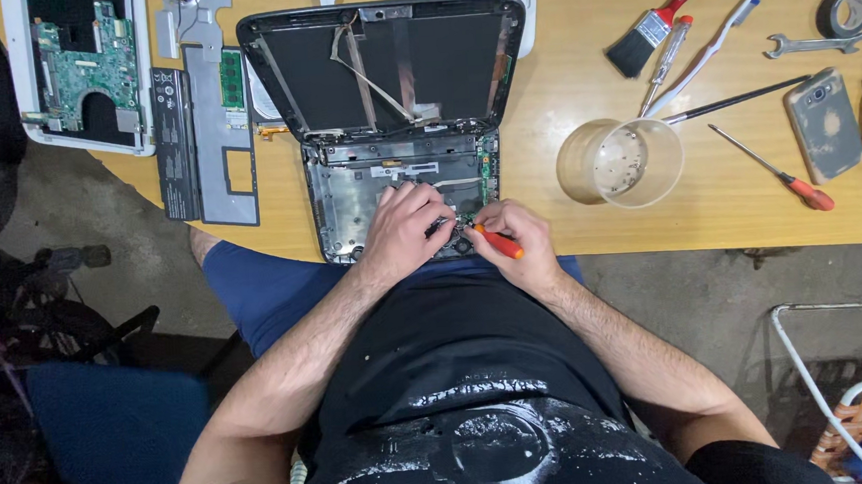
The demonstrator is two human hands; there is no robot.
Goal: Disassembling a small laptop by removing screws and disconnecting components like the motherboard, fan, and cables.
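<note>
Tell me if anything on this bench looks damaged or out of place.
The small grey laptop lies stripped: keyboard gone, lid panel bare with loose ribbon cables hanging askew. The left hand rests on its base; the right hand holds an orange-handled screwdriver. A green circuit board sits exposed in a white shell.

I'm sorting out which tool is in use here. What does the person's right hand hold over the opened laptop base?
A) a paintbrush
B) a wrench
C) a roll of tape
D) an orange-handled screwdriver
D: the right hand grips an orange-handled screwdriver over the opened laptop base, while the paintbrush lies on the table.
</note>
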